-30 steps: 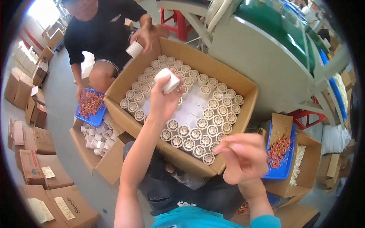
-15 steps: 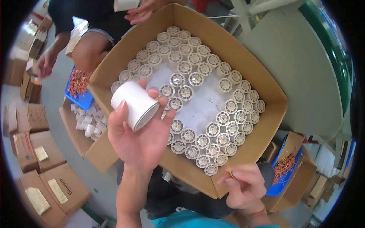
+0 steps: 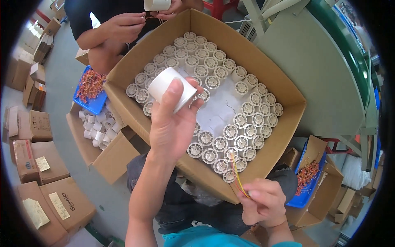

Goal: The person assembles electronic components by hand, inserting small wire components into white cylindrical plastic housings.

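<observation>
At 11 o'clock from the middle of the view, the left hand (image 3: 170,127) holds 1 white cylinder (image 3: 164,84), tilted, above the cardboard box (image 3: 251,51); thumb and fingers are wrapped around its side. It looks light, stiff and rather slippery, so its smooth wall seems the proper place for holding. At 5 o'clock, the right hand (image 3: 263,201) pinches thin yellow and red wires (image 3: 239,181) between thumb and fingers. They look soft and easily bent; a grip near the tips would probably steer them better.
</observation>
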`<state>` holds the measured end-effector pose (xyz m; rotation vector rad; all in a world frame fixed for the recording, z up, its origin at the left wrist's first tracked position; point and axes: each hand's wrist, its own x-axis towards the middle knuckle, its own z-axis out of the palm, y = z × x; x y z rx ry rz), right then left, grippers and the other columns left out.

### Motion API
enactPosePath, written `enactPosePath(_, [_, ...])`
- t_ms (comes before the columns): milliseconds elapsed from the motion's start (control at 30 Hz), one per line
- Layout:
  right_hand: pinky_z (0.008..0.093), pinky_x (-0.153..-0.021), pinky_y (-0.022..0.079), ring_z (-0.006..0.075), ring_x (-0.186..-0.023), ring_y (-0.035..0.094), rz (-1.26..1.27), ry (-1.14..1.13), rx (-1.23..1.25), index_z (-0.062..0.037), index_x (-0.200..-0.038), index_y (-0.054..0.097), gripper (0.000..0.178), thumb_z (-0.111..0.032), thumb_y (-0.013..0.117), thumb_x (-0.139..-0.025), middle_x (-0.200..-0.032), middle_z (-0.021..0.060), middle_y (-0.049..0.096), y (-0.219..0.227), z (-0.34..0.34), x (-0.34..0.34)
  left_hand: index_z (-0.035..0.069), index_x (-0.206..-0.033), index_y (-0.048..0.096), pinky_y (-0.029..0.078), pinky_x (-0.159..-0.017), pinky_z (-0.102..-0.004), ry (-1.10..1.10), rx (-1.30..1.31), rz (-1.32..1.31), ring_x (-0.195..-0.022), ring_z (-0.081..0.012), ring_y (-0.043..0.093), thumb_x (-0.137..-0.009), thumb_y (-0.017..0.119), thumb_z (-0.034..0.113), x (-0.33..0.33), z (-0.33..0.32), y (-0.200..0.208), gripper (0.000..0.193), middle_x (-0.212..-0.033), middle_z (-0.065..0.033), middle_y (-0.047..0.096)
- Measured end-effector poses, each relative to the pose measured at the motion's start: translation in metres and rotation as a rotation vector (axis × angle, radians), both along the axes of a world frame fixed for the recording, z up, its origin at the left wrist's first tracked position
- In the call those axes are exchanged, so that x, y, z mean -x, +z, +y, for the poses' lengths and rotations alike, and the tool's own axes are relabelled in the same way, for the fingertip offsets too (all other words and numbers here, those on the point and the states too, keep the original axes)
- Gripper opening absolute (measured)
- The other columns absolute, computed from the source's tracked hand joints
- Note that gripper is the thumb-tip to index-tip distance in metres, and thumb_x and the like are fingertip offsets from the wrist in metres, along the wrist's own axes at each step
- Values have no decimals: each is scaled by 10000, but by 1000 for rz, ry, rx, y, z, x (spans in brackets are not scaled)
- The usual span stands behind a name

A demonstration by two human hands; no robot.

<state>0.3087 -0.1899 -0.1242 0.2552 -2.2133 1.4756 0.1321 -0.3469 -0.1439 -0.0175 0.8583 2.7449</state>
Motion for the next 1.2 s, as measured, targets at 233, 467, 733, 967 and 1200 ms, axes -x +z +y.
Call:
enactPosePath(233, [290, -643, 586, 215, -739, 704, -49, 119, -43, 2, -1053, 658, 309, 74, 717, -759, -928, 147, 679, 7, 19, 14, 60, -1253, 501, 462, -896, -371, -125, 151, 148, -1085, -240, 575, -884, 640, 345, 5, 12, 8, 486, -1190, -166, 621])
enactPosePath(467, [315, -774, 585, 224, -852, 699, -434, 45, 927, 93, -1175, 594, 280, 51, 591, -899, -1102, 190, 658, -27, 44, 49, 6, -1203, 564, 446, -917, -309, -497, 492, 538, -1130, -196, 571, -743, 731, 309, -10, 28, -2, 576, -1253, -182, 598])
enactPosePath(733, [311, -774, 574, 197, -860, 694, -396, -4, 841, 84, -1159, 625, 322, 35, 678, -845, -1009, 165, 686, -18, 60, 39, 31, -1121, 579, 497, -759, -270, -700, 764, 572, -858, -95, 599, -760, 794, 203, -33, 33, 10, 454, -956, -8, 625])
enactPosePath(967, [252, -698, 542, 154, -813, 683, -248, -163, 560, 44, -1024, 702, 231, 15, 716, -796, -947, 88, 688, -25, 58, 35, 34, -1151, 557, 502, -816, -313, -781, 594, 540, -901, -135, 626, -759, 784, 181, -35, 31, -2, 476, -1022, -50, 643])
enactPosePath(1200, [237, -665, 532, 150, -781, 659, 382, -487, 88, 52, -997, 687, 210, 98, 693, -793, -955, 102, 646, 1, 56, 5, 16, -1264, 489, 509, -855, -289, 64, 981, 949, -969, -155, 614, -728, 834, 83, -48, 42, -18, 641, -1049, -67, 619])
